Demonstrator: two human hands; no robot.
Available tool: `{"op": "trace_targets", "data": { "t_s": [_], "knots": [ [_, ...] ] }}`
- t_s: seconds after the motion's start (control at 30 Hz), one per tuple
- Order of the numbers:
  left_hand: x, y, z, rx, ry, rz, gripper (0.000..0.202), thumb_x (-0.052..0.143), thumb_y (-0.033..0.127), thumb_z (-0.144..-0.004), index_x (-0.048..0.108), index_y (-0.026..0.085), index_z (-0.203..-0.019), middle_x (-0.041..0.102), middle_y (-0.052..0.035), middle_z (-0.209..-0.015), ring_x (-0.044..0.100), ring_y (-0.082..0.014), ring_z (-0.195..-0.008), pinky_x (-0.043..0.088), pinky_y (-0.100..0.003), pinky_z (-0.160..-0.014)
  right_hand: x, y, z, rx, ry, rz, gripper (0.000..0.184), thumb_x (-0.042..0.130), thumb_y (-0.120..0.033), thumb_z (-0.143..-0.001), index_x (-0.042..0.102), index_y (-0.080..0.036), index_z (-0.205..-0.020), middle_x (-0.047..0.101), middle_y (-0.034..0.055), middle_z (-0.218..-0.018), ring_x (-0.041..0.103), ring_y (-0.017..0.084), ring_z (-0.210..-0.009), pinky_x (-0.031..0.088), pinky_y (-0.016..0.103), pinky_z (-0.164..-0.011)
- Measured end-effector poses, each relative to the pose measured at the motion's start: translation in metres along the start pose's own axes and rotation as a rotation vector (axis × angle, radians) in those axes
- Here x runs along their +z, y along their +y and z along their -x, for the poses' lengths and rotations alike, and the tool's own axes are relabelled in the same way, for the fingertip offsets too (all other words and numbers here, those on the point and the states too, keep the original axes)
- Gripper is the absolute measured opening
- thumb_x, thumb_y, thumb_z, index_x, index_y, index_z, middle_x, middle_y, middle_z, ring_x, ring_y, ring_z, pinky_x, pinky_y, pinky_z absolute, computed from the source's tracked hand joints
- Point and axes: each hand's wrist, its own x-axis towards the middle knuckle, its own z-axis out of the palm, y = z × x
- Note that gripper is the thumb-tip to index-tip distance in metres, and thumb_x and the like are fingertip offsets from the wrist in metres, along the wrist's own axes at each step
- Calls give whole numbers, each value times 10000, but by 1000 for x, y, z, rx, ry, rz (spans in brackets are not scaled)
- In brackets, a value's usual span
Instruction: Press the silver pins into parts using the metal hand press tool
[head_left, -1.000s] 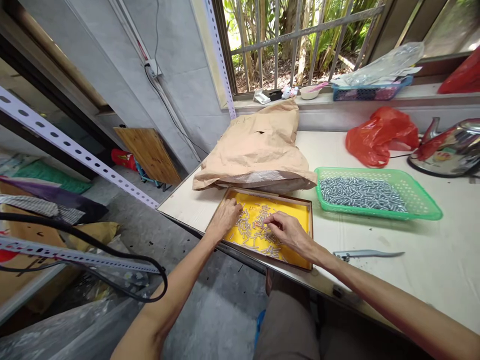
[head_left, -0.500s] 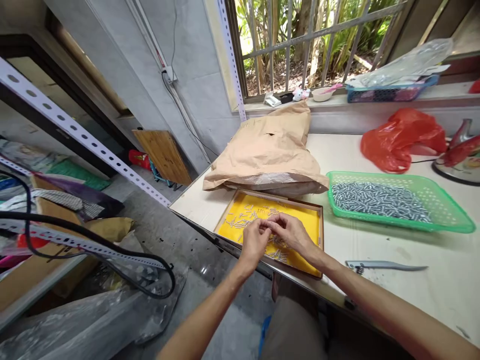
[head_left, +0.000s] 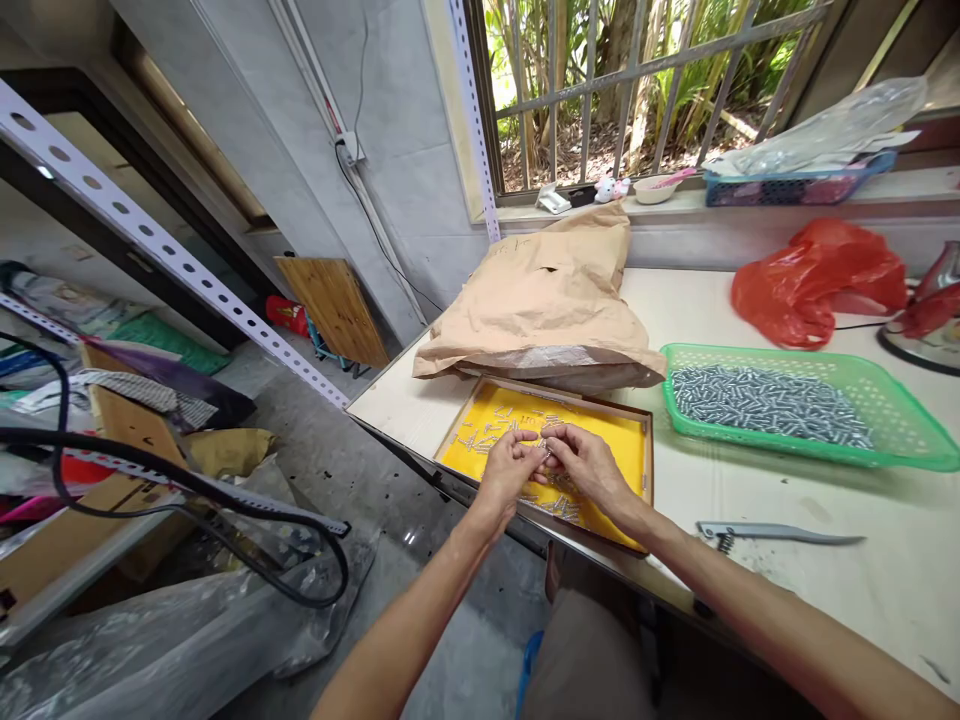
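Note:
My left hand [head_left: 510,468] and my right hand [head_left: 589,466] meet above a shallow tray with a yellow bottom [head_left: 621,450]. The fingertips of both are pinched together, and a small shiny metal piece [head_left: 547,453] shows between them; its exact kind is too small to make out. Scattered over the yellow bottom are many thin silvery metal pieces [head_left: 486,437], some in loose clusters at the left, the back and the front. My hands and wrists hide part of the tray's middle.
Right of the tray stands a green plastic basket [head_left: 911,450] holding a heap of short metal pieces [head_left: 772,405]. A large brown paper sack [head_left: 540,300] lies behind the tray. A grey-handled tool [head_left: 787,533], a red plastic bag [head_left: 817,280] and a kettle-like appliance [head_left: 930,320] are farther right.
My fingers have shifted around each other, and a bit of metal now shows between the fingertips. The whole view has slid slightly, so things appear a little farther right.

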Motion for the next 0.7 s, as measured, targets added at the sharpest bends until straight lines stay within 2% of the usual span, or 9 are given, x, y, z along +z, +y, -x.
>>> {"op": "trace_targets", "data": {
  "t_s": [0.1,0.17,0.23,0.3,0.37,0.43,0.53,0.63,0.7],
  "knots": [
    [-12,3,-10,45,33,-251,429,717,308,-754,544,143,-1110,609,13,-695,608,-119,-608,511,-249,-600,-2,2,-4,-41,0,126,246,525,-362,-859,673,-193,-958,696,45,-826,636,179,-667,512,320,-653],
    [-25,9,-19,152,137,-613,351,672,237,-792,589,149,-1122,639,-40,-824,633,-160,-761,519,-298,-722,-6,2,-7,-105,5,250,224,544,-347,-856,697,-198,-923,698,62,-908,646,202,-790,502,348,-746],
    [-40,16,-28,235,267,-1008,229,621,210,-829,656,139,-1044,635,-107,-974,608,-217,-946,485,-348,-850,-10,3,-8,-157,23,329,214,567,-341,-848,712,-196,-909,685,81,-973,631,223,-907,482,371,-826],
    [-52,21,-36,215,334,-1298,192,561,238,-870,694,128,-954,615,-153,-1052,555,-271,-1061,459,-375,-881,-12,3,-7,-177,37,353,215,572,-331,-849,719,-195,-927,676,92,-998,622,224,-931,475,379,-847],
    [-62,22,-42,147,327,-1449,219,536,270,-885,704,133,-915,612,-160,-1065,526,-292,-1090,464,-365,-838,-14,4,-5,-183,33,356,212,566,-316,-853,720,-197,-937,680,93,-994,624,218,-916,478,379,-842],
    [-67,21,-47,142,301,-1502,211,538,278,-883,703,151,-914,618,-142,-1071,521,-279,-1087,464,-336,-799,-15,2,-4,-193,30,354,208,561,-305,-855,722,-197,-932,688,91,-982,625,217,-917,479,376,-843],
    [-68,20,-50,203,290,-1482,181,544,251,-875,697,163,-913,643,-117,-1027,539,-254,-1054,454,-312,-787,-16,-3,-3,-190,29,335,210,556,-301,-852,719,-194,-929,699,82,-972,629,214,-910,480,365,-832],
    [-61,25,-45,265,277,-1340,149,558,238,-861,688,167,-878,675,-83,-919,589,-219,-941,446,-298,-792,-17,-12,-6,-125,21,269,229,548,-311,-849,709,-186,-954,711,65,-965,638,193,-848,486,338,-791],
    [-50,31,-36,338,224,-1201,136,568,247,-856,679,170,-847,682,-50,-839,605,-180,-824,444,-276,-765,-16,-19,-10,-86,17,204,268,563,-348,-843,693,-173,-998,712,55,-928,636,178,-795,488,312,-741]
  ]
}}
